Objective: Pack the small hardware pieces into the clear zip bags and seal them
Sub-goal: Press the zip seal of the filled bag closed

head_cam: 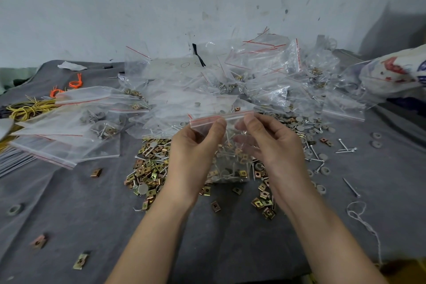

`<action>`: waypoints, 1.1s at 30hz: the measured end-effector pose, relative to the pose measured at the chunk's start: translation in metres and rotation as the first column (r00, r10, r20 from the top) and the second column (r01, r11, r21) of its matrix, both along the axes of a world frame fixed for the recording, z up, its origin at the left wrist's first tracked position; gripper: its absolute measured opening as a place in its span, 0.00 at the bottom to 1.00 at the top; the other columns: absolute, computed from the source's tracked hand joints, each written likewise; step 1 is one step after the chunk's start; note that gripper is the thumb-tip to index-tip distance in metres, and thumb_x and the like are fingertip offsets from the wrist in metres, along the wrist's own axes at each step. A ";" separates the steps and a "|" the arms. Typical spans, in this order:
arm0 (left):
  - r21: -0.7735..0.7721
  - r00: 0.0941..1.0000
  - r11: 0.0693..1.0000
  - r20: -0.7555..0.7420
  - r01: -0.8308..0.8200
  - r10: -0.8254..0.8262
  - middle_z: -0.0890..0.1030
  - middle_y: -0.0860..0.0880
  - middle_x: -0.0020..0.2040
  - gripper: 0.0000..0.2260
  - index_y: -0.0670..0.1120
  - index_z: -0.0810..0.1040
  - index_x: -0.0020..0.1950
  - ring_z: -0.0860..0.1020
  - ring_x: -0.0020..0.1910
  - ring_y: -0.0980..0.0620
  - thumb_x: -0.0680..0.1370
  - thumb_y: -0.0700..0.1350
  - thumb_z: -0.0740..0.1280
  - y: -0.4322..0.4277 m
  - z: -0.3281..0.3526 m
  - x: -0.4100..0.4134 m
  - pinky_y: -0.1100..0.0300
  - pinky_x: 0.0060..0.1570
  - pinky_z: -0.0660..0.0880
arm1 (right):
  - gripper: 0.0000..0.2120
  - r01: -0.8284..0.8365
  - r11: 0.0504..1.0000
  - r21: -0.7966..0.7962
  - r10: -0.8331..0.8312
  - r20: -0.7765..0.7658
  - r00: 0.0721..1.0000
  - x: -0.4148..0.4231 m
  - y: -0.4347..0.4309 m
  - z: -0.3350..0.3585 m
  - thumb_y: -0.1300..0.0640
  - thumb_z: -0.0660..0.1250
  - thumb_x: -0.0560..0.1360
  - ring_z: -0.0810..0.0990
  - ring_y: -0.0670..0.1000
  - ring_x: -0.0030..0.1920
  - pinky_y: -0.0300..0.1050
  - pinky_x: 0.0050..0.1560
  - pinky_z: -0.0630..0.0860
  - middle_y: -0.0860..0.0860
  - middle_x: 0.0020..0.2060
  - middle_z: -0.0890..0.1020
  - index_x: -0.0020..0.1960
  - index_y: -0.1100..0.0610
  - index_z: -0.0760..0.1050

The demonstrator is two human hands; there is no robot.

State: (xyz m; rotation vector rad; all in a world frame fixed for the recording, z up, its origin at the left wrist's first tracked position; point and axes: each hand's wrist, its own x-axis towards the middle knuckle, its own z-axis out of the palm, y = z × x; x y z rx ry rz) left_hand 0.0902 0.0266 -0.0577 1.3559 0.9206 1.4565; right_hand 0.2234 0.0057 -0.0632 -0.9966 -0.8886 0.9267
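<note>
Your left hand (pixel 196 145) and right hand (pixel 272 143) both pinch the red-striped top of a filled zip bag (pixel 230 157), held above the clip pile (pixel 149 168) on the surface (pixel 69 203).

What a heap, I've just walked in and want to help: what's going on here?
A person holds a clear zip bag up over the grey cloth, left hand and right hand each pinching its red-lined top edge. The bag holds mixed small hardware; whether the zip is fully closed cannot be told. Below lie loose clips, and a heap of filled bags sits behind.
</note>
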 end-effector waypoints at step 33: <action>0.682 0.630 0.718 -0.499 -0.137 0.595 0.80 0.57 0.48 0.05 0.51 0.79 0.52 0.75 0.52 0.51 0.80 0.50 0.66 -0.003 0.004 0.003 0.53 0.58 0.65 | 0.07 0.014 0.986 0.166 -0.046 0.191 0.981 -0.010 0.000 0.001 0.45 0.69 0.72 0.85 0.48 0.46 0.44 0.50 0.82 0.48 0.44 0.86 0.47 0.47 0.82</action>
